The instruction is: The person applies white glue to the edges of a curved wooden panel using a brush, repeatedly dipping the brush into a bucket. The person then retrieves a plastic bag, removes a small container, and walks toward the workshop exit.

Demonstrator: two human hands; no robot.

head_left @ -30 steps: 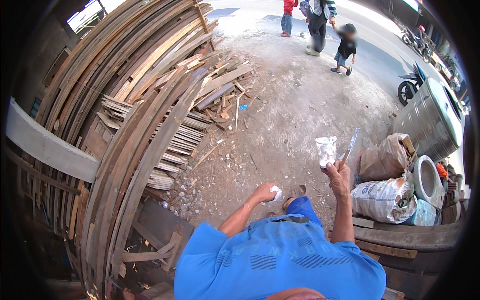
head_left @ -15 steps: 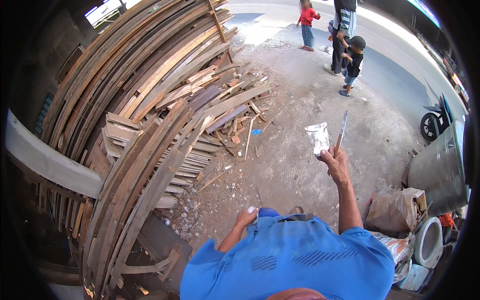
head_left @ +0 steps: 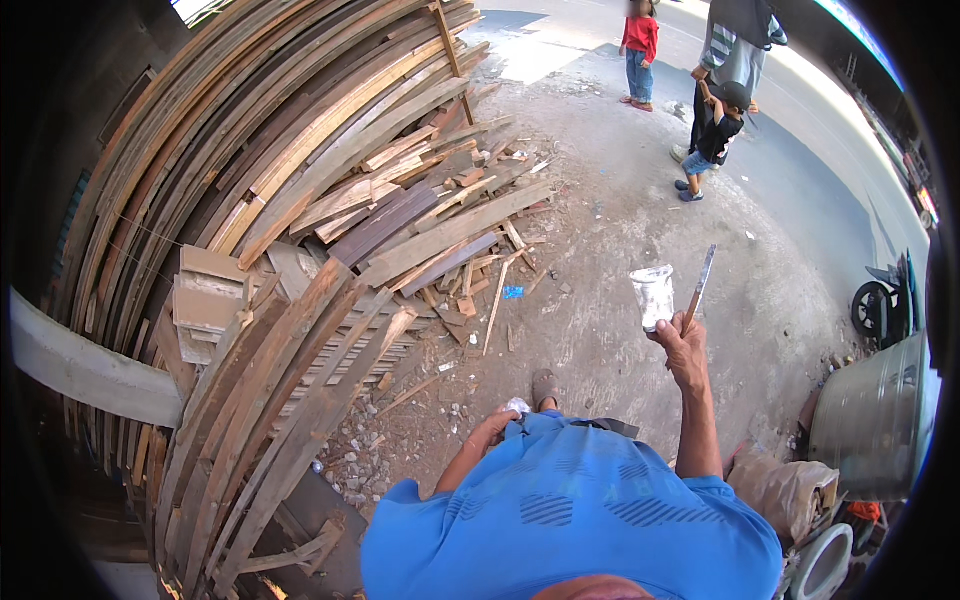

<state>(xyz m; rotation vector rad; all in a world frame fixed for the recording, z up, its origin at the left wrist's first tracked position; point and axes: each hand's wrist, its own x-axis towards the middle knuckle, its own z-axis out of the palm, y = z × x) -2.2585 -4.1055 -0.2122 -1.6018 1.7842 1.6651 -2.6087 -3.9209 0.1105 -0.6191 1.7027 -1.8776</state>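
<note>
My right hand (head_left: 684,347) is raised ahead of me on the right, its fingers closed around two things. One is a small cup (head_left: 653,298) smeared with white, held upright by its lower end. The other is a slim stick-like tool (head_left: 702,285) with a brown handle and a pale, white-marked upper end, pointing up. My left hand (head_left: 492,428) is low by my waist, its fingers curled and partly hidden by my blue shirt. Something small and white (head_left: 517,406) shows at its fingers; I cannot make out what it is.
Long wooden planks (head_left: 290,130) are stacked along the left, with scrap wood (head_left: 470,200) spilling onto rough ground. A concrete beam (head_left: 95,355) juts in at left. On the right are a metal drum (head_left: 868,420), a sack (head_left: 785,490) and a motorcycle (head_left: 885,300). Several people (head_left: 715,140) stand ahead by the road.
My right hand, with the cup and slim tool, sits slightly farther right and lower. A shoe has come into sight ahead of my waist. The people ahead have shifted within the view.
</note>
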